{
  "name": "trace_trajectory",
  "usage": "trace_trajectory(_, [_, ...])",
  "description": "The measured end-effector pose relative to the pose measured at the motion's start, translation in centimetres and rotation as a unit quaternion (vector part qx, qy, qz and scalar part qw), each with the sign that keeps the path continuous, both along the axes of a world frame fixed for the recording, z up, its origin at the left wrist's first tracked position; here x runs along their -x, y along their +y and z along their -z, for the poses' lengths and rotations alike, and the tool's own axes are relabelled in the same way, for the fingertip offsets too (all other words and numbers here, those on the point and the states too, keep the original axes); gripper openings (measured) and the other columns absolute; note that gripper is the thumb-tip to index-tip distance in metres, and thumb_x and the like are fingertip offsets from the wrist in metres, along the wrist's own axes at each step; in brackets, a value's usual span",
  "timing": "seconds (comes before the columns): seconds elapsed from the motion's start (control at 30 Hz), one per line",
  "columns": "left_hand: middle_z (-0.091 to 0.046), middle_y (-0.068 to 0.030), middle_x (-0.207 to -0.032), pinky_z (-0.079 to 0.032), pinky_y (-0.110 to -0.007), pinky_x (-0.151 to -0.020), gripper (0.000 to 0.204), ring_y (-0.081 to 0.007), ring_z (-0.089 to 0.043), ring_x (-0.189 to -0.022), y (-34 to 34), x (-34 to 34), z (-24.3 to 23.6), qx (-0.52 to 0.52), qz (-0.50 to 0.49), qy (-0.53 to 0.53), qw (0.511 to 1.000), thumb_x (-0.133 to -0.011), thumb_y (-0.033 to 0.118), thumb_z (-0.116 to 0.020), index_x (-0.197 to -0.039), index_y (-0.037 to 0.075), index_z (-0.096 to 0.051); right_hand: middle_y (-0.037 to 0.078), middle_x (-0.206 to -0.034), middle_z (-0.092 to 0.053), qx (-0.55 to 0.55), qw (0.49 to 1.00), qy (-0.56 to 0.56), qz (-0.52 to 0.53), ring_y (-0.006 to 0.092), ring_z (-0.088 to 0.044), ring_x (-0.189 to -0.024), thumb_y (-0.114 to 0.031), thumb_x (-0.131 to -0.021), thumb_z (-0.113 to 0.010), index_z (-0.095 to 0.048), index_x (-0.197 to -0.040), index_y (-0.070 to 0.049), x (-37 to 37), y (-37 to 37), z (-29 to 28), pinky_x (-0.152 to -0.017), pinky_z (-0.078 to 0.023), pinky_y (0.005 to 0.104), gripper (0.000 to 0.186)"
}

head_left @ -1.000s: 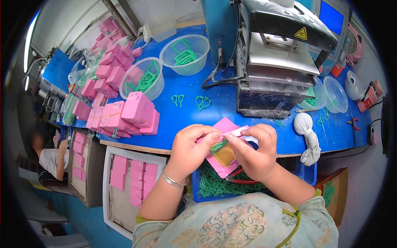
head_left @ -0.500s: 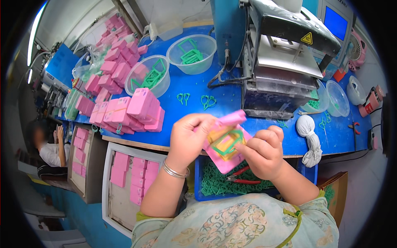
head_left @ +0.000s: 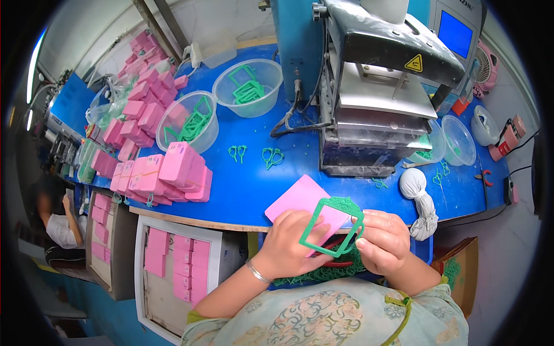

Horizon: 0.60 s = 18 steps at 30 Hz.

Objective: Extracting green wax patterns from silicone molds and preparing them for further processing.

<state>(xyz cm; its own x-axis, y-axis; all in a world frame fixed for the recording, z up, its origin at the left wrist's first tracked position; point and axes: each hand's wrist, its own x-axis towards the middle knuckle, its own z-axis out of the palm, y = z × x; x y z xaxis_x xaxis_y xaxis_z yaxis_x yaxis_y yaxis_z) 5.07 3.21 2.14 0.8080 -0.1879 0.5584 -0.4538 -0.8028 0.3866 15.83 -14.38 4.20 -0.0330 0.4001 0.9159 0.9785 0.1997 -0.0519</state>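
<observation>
Pinching the right edge of a green open frame (head_left: 341,203) between thumb and fingers, the right hand (head_left: 384,239) holds it up, tilted, in front of a pink slab (head_left: 295,199). The left hand (head_left: 287,245) has its fingers against the lower part of that slab, partly seen through the frame's opening — whether they grip it firmly, I cannot tell. The slab lies over the front edge of the blue surface (head_left: 242,190), near its middle. Below the hands, a blue tray (head_left: 425,249) holds small green pieces (head_left: 294,281) and a red-handled tool (head_left: 339,264). To the left stand stacked pink blocks (head_left: 186,167) — just beside a clear bowl (head_left: 210,137) of green frames. A white cloth bundle (head_left: 423,202) lies right of the right hand.
</observation>
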Motion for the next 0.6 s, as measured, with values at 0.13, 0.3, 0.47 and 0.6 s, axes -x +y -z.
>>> trace_trajectory(0.13, [-0.059,-0.0111,-0.098,-0.045,-0.035,-0.074,0.058,-0.0211,-0.057,-0.086,1.3,0.7,-0.4,0.399,0.079,0.112,0.907,-0.077,0.046,-0.066,-0.108,-0.002,-0.056,0.014,-0.086,-0.06,0.004,1.0,0.018,0.008,0.0297,-0.063,-0.081,-0.004,-0.068,-0.063,-0.059,-0.087,0.002,-0.1,0.0,0.7,-0.067,-0.056,0.039,0.02])
trace_trajectory(0.3, [-0.061,-0.0076,-0.078,-0.044,-0.02,-0.055,0.029,-0.0072,-0.055,-0.062,0.5,2.2,-1.5,0.563,0.074,0.199,0.799,-0.092,0.023,-0.052,-0.104,-0.002,-0.057,0.014,-0.089,-0.061,0.029,0.998,0.051,0.011,0.0293,-0.063,-0.081,-0.006,-0.069,-0.064,-0.06,-0.089,0.0,0.1,0.5,1.6,-0.066,-0.054,0.0377,0.021])
trace_trajectory(0.47, [-0.052,-0.0069,-0.059,-0.032,-0.024,-0.04,0.02,-0.0134,-0.045,-0.045,3.9,-1.1,-1.9,0.731,-0.132,0.146,0.653,-0.091,0.018,-0.049,-0.084,0.0,-0.056,0.016,-0.104,-0.058,0.149,0.943,0.248,0.165,0.0317,-0.059,-0.089,-0.021,-0.072,-0.069,-0.057,-0.103,-0.002,1.1,1.8,4.6,-0.075,-0.046,0.0375,0.038])
trace_trajectory(0.6, [-0.058,-0.0111,-0.083,-0.045,-0.028,-0.058,0.022,-0.0182,-0.056,-0.068,9.9,-6.7,-3.3,0.752,-0.06,0.087,0.65,-0.093,0.019,-0.047,-0.1,-0.001,-0.053,0.016,-0.106,-0.056,0.199,0.944,0.182,0.188,0.0318,-0.057,-0.088,-0.023,-0.07,-0.069,-0.059,-0.099,-0.001,1.0,2.6,3.7,-0.076,-0.046,0.0385,0.038])
